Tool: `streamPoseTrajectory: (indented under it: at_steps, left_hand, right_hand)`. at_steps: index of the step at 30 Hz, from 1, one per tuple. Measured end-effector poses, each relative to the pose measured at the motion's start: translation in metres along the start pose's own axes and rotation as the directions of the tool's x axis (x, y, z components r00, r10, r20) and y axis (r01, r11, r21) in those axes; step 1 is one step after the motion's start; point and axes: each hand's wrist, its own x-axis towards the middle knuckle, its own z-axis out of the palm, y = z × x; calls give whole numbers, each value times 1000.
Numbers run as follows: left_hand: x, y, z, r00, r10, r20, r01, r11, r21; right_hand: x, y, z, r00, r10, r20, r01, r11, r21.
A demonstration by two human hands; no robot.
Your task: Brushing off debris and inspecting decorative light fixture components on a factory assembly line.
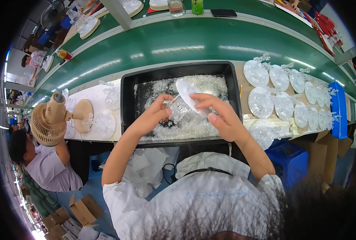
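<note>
My right hand [222, 120] grips a round white disc [184, 89] by its edge, fingers on its face and thumb below. The disc is tilted above a black tray [126, 96] filled with loose clear beads or crystals [166, 132]. My left hand [156, 114] is closed in a loose pinch beside the disc's left side. A thin, shiny sliver shows near its fingertips; I cannot make out what it is. Clear, sparkling material [178, 110] shows between the hands, and I cannot tell whether it is fixed to the disc or lies in the tray.
Right of the tray stand several crystal-covered discs [260, 103] with clear figures, bounded by a blue bin [338, 110]. To the left are a beige fan [50, 120], more discs [104, 125] and a seated co-worker [46, 164]. A green conveyor belt [166, 42] runs behind; a blue stool [288, 162] stands below.
</note>
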Motion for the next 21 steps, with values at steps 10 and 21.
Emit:
streamPoseTrajectory:
  at_steps: [10, 21]
  left_hand:
    - [0, -3, 23, 941, 291, -171, -257, 946, 197]
    - [9, 16, 26, 960, 248, -134, -127, 806, 578]
  right_hand:
    - [15, 4, 19, 997, -64, -50, 39, 917, -397]
    - [17, -9, 22, 989, -138, 55, 144, 800, -583]
